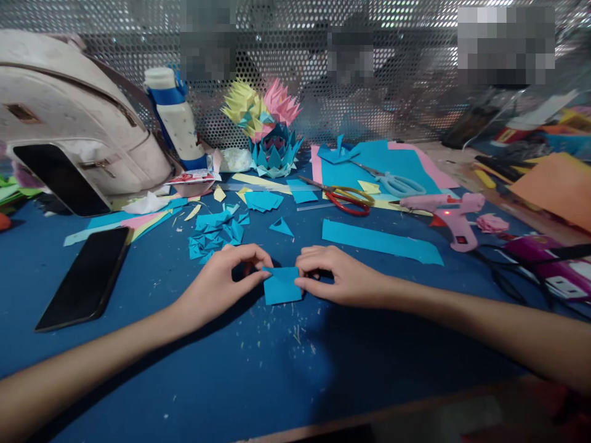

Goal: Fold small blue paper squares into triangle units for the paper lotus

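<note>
Between my two hands is a small blue paper square (282, 288), just above or on the table. My left hand (235, 274) pinches its left edge between thumb and fingers. At the right edge, my right hand (330, 274) grips it the same way, its lower fingers curled. Beyond my left hand lies a pile of folded blue paper pieces (215, 234). A single folded blue triangle (281, 227) rests past the square, and a stack of blue paper squares (263, 200) lies farther back. To the right is a long blue paper strip (381, 240).
Red-handled scissors (351, 200), light-blue scissors (399, 183) and a pink glue gun (450, 212) lie at the right. Paper flowers (274, 147) stand at the back. At the left are a phone (87, 277), a backpack (83, 117) and a bottle (175, 123).
</note>
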Demonstrator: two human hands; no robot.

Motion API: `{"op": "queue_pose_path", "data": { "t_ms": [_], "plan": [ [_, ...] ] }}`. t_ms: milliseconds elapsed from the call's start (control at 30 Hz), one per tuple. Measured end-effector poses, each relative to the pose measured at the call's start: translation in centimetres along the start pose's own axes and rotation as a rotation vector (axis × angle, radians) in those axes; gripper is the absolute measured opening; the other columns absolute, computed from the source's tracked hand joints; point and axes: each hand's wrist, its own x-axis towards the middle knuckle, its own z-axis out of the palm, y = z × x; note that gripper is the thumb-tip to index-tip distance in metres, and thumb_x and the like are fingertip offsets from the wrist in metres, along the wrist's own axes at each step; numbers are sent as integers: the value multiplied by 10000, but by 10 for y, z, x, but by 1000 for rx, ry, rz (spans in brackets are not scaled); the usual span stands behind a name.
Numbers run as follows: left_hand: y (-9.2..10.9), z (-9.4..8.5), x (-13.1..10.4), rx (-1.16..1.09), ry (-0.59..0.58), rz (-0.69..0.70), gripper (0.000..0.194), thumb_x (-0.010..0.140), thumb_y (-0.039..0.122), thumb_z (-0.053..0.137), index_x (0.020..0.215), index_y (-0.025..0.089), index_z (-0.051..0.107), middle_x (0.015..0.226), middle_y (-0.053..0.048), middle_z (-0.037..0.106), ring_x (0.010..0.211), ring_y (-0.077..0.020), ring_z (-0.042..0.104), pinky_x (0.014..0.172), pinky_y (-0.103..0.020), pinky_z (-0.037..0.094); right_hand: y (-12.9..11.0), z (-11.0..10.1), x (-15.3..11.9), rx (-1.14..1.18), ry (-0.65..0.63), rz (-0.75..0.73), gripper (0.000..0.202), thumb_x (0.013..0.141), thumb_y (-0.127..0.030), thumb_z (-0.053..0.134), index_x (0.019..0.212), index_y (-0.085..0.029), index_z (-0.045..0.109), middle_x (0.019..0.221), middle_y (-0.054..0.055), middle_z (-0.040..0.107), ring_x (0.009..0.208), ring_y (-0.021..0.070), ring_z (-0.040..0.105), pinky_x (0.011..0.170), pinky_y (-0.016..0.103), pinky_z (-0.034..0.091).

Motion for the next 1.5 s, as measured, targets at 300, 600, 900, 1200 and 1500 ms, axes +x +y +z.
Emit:
{"op": "queue_pose_path", "data": {
  "t_ms": [300,600,900,1200,1500],
  "plan": [
    [-6,-2,3,98,-179,145,277,1010,126,431,1028,240,683,939,13,668,901,-161,577,875,-344,343,7,2,-2,-6,-48,-269,207,978,-196,530,1179,-198,578,1062,45,658,942,135,561,832,257,435],
    [-6,3,-3,193,-161,196,268,975,139,527,1231,214,555,1181,-46,608,1096,-198,534,941,-359,353,15,5,1,-106,-27,-451,223,1032,-271,457,1001,-161,647,968,64,692,934,162,578,857,299,420],
    [-7,5,-33,602,-102,601,238,1038,145,428,1147,145,639,1208,-93,639,1133,-211,549,1055,-404,320,17,4,3,-43,-49,-324,224,1002,-304,525,967,-156,690,926,59,672,880,148,553,796,270,416],
    [-8,15,-59,669,-99,574,290,1028,208,478,1278,152,614,1203,-60,668,1144,-214,548,1132,-395,267,14,11,18,-7,-61,-92,162,939,-319,642,851,-184,661,768,-16,591,766,118,509,701,239,349],
    [-3,13,-55,646,-168,493,442,1046,362,436,1409,120,508,1202,-43,658,1141,-214,516,1157,-389,163,10,18,18,-46,-14,-40,179,962,-341,602,866,-190,610,761,-22,567,732,121,478,660,252,292]
  ]
}}
